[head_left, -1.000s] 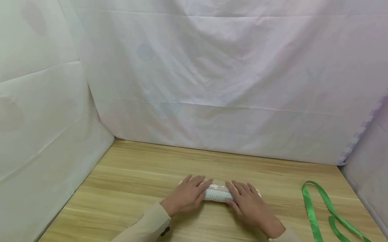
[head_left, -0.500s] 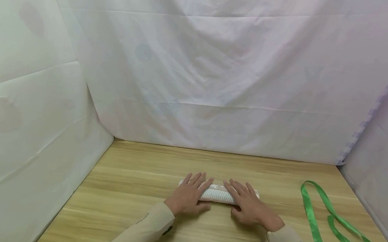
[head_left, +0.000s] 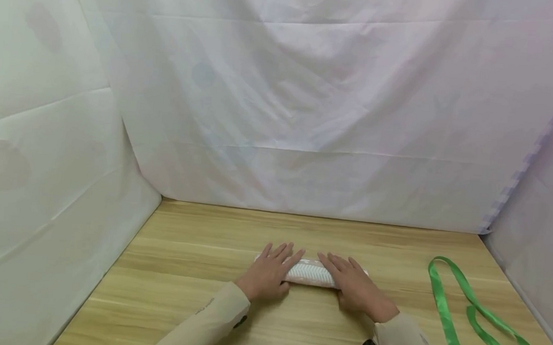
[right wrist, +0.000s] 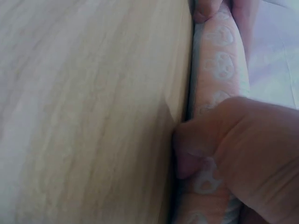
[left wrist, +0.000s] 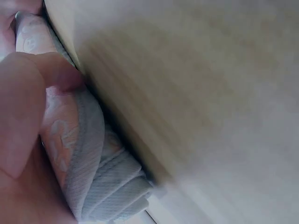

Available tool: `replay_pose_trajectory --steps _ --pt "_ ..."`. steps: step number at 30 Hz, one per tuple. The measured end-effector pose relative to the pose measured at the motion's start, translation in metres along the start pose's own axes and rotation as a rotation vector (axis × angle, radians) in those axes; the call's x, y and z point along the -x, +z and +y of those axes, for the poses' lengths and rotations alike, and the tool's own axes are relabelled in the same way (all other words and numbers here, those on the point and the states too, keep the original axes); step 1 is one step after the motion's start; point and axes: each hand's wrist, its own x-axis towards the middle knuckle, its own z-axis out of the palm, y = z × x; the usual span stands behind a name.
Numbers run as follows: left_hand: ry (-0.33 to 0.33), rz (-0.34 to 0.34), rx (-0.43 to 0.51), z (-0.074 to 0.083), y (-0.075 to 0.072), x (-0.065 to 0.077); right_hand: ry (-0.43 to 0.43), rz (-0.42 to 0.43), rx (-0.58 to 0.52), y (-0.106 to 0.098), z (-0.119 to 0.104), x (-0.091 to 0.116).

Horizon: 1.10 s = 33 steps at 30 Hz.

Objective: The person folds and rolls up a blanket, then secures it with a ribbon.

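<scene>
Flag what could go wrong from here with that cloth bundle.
No tie shows on the cloth bundle, so it may loosen if the left grip or right grip lifts. Its layered end looks uneven in the left wrist view; layers might slide out. The right sleeve is near the green ribbon and could drag it.

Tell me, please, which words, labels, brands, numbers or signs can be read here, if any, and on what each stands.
No text can be read in any view.
Left sleeve: small dark marks, too small to tell if they are letters.
Right sleeve: faint marks, also too small to tell.
Roll: a printed pattern, no readable words.
Ribbon: no lettering visible.
Cloth: faint shapes, none legible.
</scene>
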Motion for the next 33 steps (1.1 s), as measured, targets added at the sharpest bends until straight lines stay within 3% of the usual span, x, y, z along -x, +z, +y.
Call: replay_pose_trajectory --steps 9,18,24,33 --pt "-0.005 0.072 0.015 -0.005 0.001 -0.003 -0.051 0.069 0.093 -0.001 0.005 -0.009" --pt "-0.026 0.252 -0.184 -0.025 0.001 -0.029 -0.095 0.193 0.270 -0.008 0.025 -0.035" --pt "-0.062 0.231 -0.284 -0.036 0.004 -0.042 -0.103 0.195 0.323 -0.007 0.034 -0.051" --pt "-0.048 0.175 -0.210 -0.040 0.011 -0.047 -0.084 0.124 0.273 0.000 0.039 -0.057"
